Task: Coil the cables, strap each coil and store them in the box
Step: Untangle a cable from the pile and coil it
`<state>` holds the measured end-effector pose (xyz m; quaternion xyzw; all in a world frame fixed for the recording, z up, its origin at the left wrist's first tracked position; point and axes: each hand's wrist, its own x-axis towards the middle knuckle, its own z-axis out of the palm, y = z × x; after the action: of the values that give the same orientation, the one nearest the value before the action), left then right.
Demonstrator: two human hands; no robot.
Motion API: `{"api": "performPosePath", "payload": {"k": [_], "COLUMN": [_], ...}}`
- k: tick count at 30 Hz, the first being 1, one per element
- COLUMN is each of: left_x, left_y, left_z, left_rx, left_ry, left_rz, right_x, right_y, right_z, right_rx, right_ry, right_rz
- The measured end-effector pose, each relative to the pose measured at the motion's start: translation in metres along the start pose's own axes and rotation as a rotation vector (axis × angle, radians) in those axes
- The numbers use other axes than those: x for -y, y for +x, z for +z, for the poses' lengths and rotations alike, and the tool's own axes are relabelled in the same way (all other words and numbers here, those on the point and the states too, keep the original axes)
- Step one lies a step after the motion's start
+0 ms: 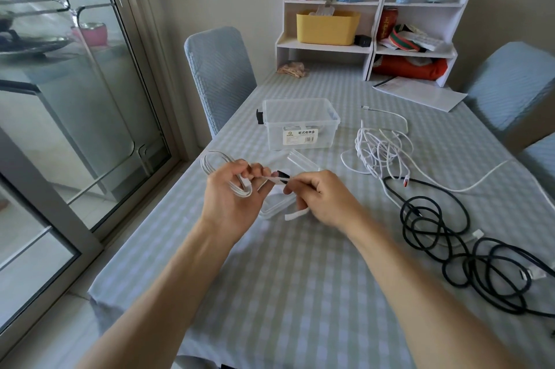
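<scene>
My left hand point(231, 197) grips a coiled white cable point(220, 171) above the table's near-left part. A white strap point(277, 180) with a black end runs from that coil to my right hand point(319, 197), which pinches it; the strap's loose tail point(295, 214) hangs below. Behind the hands stands the clear plastic box point(300, 123), open, with a label on its front. Its clear lid point(300, 162) lies on the table under my hands. To the right lie a tangled white cable point(380, 147) and a loose black cable point(468, 251).
The checked tablecloth point(300, 278) covers the table. A white desk shelf point(372, 29) with a yellow bin stands at the far edge, papers point(420, 93) beside it. Blue-covered chairs point(217, 71) stand at the left and right. A glass sliding door point(75, 98) is on the left.
</scene>
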<state>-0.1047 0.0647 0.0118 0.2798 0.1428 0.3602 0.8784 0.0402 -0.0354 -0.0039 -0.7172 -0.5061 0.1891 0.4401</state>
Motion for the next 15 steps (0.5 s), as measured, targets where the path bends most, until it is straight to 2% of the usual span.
{"api": "performPosePath", "payload": {"k": [3,6,9,12,15], "left_x": [-0.008,-0.009,0.0,0.003,-0.002], "left_y": [0.003,0.002,0.0,0.0,-0.001], "left_z": [-0.007,-0.005,0.005,0.005,0.004], "left_rx": [-0.083,-0.036,-0.003,-0.019,-0.005], "left_ry": [-0.086,0.017,0.155,0.286,0.262], "left_rz": [0.055,0.018,0.002,0.019,-0.044], "right_x": [-0.01,-0.013,-0.008,0.003,0.005], "right_y": [0.0,0.002,0.015,0.03,0.034], "right_z": [-0.007,-0.008,-0.005,-0.009,-0.01], "right_rx": [-0.107,-0.205,-0.311,-0.305,-0.268], "right_ry": [0.093,0.098,-0.028,-0.052,-0.097], "right_rz": [0.085,0.104,0.052,0.103,0.157]}}
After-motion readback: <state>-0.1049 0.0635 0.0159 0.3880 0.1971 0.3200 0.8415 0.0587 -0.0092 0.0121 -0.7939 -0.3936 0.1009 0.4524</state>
